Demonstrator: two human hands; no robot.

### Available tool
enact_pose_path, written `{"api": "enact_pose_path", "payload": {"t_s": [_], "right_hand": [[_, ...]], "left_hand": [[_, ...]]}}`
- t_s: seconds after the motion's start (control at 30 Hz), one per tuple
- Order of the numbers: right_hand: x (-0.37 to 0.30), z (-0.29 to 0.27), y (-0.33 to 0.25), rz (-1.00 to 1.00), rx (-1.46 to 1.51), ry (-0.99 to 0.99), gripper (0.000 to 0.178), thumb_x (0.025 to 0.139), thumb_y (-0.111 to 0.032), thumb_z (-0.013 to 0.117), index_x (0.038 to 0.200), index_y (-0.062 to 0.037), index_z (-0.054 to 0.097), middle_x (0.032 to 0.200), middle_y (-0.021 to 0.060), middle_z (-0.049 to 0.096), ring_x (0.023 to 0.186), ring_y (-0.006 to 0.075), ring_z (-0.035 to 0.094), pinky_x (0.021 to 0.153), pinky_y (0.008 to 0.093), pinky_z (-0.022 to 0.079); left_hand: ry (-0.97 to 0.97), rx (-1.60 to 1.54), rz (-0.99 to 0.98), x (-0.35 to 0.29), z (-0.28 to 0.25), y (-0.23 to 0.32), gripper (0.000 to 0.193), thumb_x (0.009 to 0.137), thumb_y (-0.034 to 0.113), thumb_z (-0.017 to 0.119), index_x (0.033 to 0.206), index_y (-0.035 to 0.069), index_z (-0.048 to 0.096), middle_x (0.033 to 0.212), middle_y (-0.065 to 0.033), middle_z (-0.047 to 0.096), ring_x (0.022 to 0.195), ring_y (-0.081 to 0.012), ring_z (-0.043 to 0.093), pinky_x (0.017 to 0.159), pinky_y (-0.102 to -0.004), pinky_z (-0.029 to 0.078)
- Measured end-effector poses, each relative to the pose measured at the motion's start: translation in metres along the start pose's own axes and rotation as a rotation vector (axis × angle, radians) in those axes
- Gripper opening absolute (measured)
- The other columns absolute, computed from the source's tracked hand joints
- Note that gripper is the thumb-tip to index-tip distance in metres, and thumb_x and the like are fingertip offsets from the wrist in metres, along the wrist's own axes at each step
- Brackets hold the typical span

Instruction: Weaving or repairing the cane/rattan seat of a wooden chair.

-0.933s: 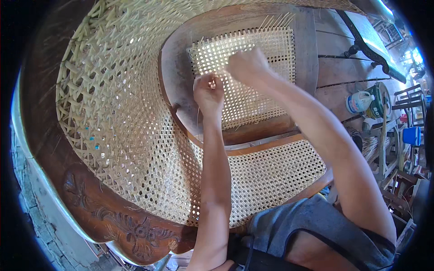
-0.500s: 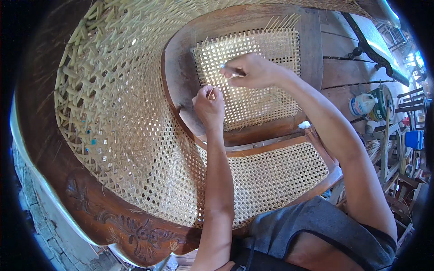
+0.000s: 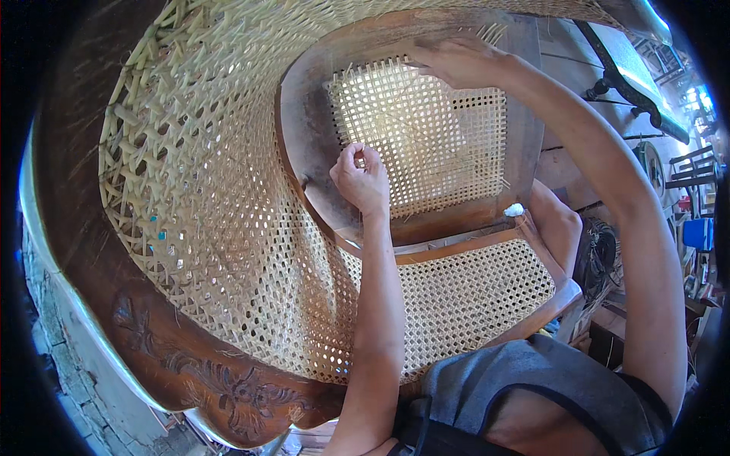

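Observation:
A square cane panel [image 3: 411, 144] with an open grid weave sits in the wooden seat frame [image 3: 308, 125] of a chair. My left hand [image 3: 363, 178] is over the panel's left edge, thumb and forefinger pinched; anything between them is too thin to make out. At the far edge of the panel is my right hand [image 3: 464, 62], fingers close together and pointing left over the wood and the edge holes. What these fingers hold, if anything, is hidden. Several loose cane ends [image 3: 493, 33] stick up beyond the right hand.
The chair's woven cane back [image 3: 198, 175] curves round the left, framed by dark carved wood [image 3: 236, 391]. A narrower cane section [image 3: 479, 281] lies nearer me. White fluff [image 3: 514, 210] rests on the wooden post. At right are a bent knee [image 3: 559, 228], a black coil [image 3: 597, 251] and a blue container [image 3: 696, 234].
My right hand has moved from above the panel's middle to its far edge. The left hand stays nearly in place; the thin strand visible in its fingers before no longer shows clearly. A knee has come into view.

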State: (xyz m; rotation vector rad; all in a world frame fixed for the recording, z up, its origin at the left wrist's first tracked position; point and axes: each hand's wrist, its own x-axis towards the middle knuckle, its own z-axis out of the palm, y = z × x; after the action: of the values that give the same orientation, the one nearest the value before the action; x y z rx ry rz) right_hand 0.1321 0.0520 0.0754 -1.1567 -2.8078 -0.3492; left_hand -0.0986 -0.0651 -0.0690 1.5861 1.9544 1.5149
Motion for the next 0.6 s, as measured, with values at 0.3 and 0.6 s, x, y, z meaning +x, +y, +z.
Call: {"api": "enact_pose_path", "payload": {"t_s": [0.3,0.6], "right_hand": [[-0.014,-0.037,0.0,0.329,-0.014,-0.034,0.034,0.099,-0.031,0.048,0.126,-0.0109,0.048,0.069,0.0219,0.061,0.068,0.0404,0.063,0.063,0.0518,0.048],[-0.023,-0.102,-0.082,0.384,0.902,0.145,0.03,0.101,-0.033,0.049,0.117,-0.0073,0.052,0.091,0.0134,0.069,0.079,0.0295,0.068,0.07,0.0413,0.052]], "left_hand": [[-0.088,-0.092,-0.141,0.001,-0.003,0.002,0.021,0.081,0.02,0.067,0.096,0.006,0.063,0.086,-0.0092,0.064,0.085,-0.0258,0.058,0.077,-0.0414,0.048],[-0.477,-1.133,-0.034,0.043,0.008,0.098,0.02,0.095,0.02,0.06,0.099,0.002,0.069,0.092,-0.0069,0.067,0.083,-0.0164,0.061,0.076,-0.031,0.048]]}}
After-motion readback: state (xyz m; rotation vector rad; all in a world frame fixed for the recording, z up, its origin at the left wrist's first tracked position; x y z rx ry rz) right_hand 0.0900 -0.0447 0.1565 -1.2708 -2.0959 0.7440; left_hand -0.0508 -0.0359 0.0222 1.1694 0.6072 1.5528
